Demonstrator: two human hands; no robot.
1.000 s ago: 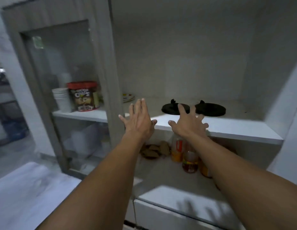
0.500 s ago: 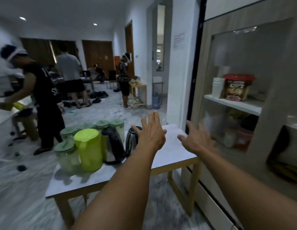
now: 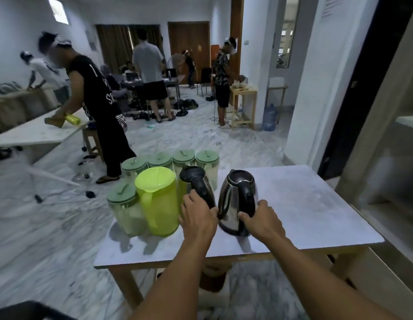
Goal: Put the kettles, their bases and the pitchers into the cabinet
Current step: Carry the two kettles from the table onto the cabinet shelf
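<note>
Two steel kettles with black handles stand on a small white table (image 3: pixel 304 204). My left hand (image 3: pixel 197 214) is wrapped around the handle of the left kettle (image 3: pixel 196 181). My right hand (image 3: pixel 262 219) grips the handle of the right kettle (image 3: pixel 233 199). Left of the kettles stands a lime green pitcher (image 3: pixel 158 199), with several clear pitchers with green lids (image 3: pixel 124 204) around and behind it. The cabinet (image 3: pixel 390 146) is at the right edge, its shelves mostly out of view.
Several people stand and work in the room behind the table, one close by at a long white table (image 3: pixel 32 135). A blue water jug (image 3: pixel 269 116) and a wooden stand (image 3: pixel 243 105) sit near the far wall. The floor is grey marble.
My view has swung from the cabinet shelf with the two black bases to the table. Both hands, open before, have come down and closed on the kettle handles.
</note>
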